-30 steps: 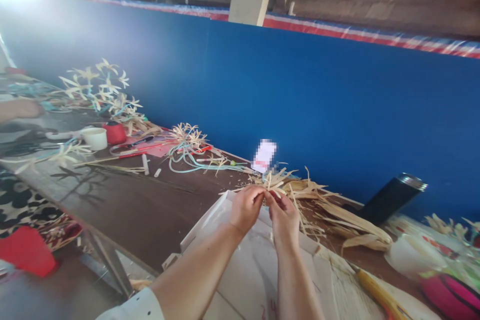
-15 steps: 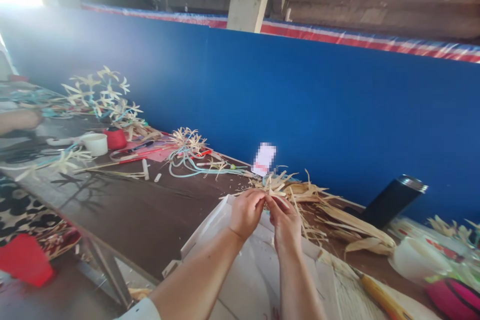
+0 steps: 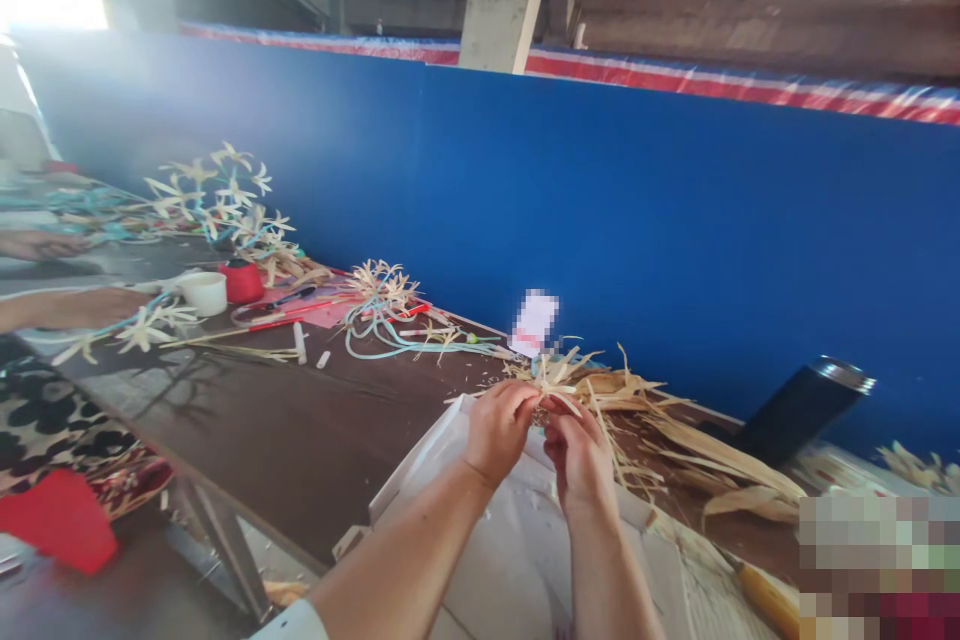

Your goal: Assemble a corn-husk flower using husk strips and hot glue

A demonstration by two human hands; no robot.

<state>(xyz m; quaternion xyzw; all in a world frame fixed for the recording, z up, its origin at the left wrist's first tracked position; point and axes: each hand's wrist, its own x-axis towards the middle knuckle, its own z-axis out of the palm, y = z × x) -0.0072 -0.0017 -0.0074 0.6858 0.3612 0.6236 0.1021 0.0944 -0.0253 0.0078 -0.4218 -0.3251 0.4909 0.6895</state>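
Pinching one straw bundle (image 3: 559, 377) from both sides, the left hand (image 3: 499, 430) and right hand (image 3: 581, 455) meet together above the white tray (image 3: 420, 465), probably so scraps fall inside.

Craft workshop, long worktable (image 3: 300, 430) strewn with straw flowers (image 3: 217, 195), husk strips (image 3: 675, 430), blue partition (image 3: 600, 220)

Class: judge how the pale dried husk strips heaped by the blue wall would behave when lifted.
The pale dried husk strips look thin and curled, so probably light and floppy. Frayed ends suggest brittleness. Tangled together, one lifted would likely drag others.
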